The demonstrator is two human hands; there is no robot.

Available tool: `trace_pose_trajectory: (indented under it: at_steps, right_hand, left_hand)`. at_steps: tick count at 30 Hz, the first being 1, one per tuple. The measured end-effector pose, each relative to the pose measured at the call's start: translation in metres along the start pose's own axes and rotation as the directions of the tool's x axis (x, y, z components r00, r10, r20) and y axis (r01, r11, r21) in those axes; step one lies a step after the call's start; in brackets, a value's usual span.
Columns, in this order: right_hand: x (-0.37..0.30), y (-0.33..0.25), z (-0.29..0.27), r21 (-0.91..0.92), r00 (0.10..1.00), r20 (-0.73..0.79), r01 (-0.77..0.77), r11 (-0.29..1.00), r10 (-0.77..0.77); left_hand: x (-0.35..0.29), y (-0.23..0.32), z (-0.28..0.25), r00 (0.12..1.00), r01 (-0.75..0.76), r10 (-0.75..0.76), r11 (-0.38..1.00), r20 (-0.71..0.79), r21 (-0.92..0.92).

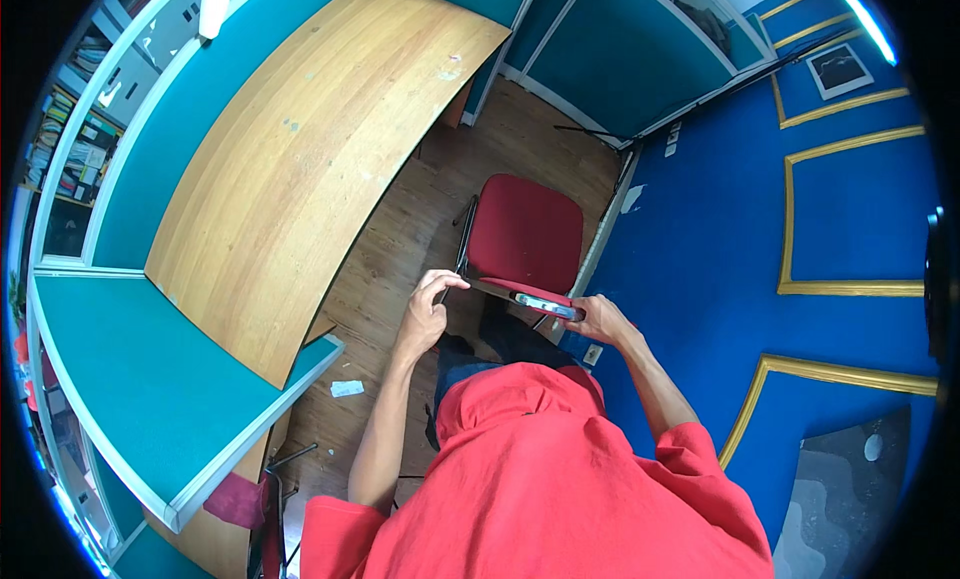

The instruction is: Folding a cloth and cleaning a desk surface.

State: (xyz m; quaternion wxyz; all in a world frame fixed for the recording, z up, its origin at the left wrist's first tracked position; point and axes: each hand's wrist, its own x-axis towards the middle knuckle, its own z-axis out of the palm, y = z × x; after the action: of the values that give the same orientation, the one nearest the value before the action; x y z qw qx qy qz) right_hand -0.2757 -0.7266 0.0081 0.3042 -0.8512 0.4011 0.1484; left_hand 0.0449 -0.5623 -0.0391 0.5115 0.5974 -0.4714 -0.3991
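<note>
My right hand is closed around one end of a slim, shiny, pale and dark object, seen nearly edge-on; its exact kind is hard to make out. Opposite it, my left hand is curved, with thumb and fingers apart and nothing visible between them. Its fingertips lie close to the left end of the chair's back; whether they touch it I cannot tell. Just beyond both hands stands a chair with a red padded seat and dark metal legs. Its back, seen from above, is partly hidden behind the slim object.
A long wooden desk with teal partitions runs along the left. On the right is a blue wall with gold trim. A small pale paper lies on the wooden floor. Another red chair is partly visible lower left.
</note>
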Motion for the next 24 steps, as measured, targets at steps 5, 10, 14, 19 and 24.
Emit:
trace_pose_trajectory:
  at_steps: [5, 10, 14, 19, 24]
  right_hand:
    - [0.010, 0.000, -0.023, -0.039, 1.000, -0.016, -0.001, 0.999, 0.000]
    - [0.022, 0.008, -0.043, -0.030, 0.994, 0.080, 0.076, 0.997, -0.073]
    - [0.033, 0.015, -0.053, 0.010, 0.979, 0.169, 0.114, 0.993, -0.114]
    - [0.049, 0.023, -0.083, 0.227, 0.926, 0.359, 0.035, 0.973, -0.117]
    - [0.062, 0.008, -0.091, 0.345, 0.923, -0.371, 0.244, 0.906, -0.107]
  left_hand:
    - [0.034, 0.019, 0.037, 0.999, 0.025, -0.036, 0.890, -0.016, -0.454]
    - [0.071, 0.035, 0.065, 0.998, 0.032, -0.058, 0.359, 0.012, -0.933]
    - [0.101, 0.045, 0.078, 0.997, 0.074, -0.010, -0.038, 0.075, -0.996]
    - [0.147, 0.068, 0.100, 0.994, 0.065, -0.083, -0.084, 0.072, -0.994]
    - [0.187, 0.071, 0.128, 0.993, 0.089, -0.070, -0.090, 0.096, -0.992]
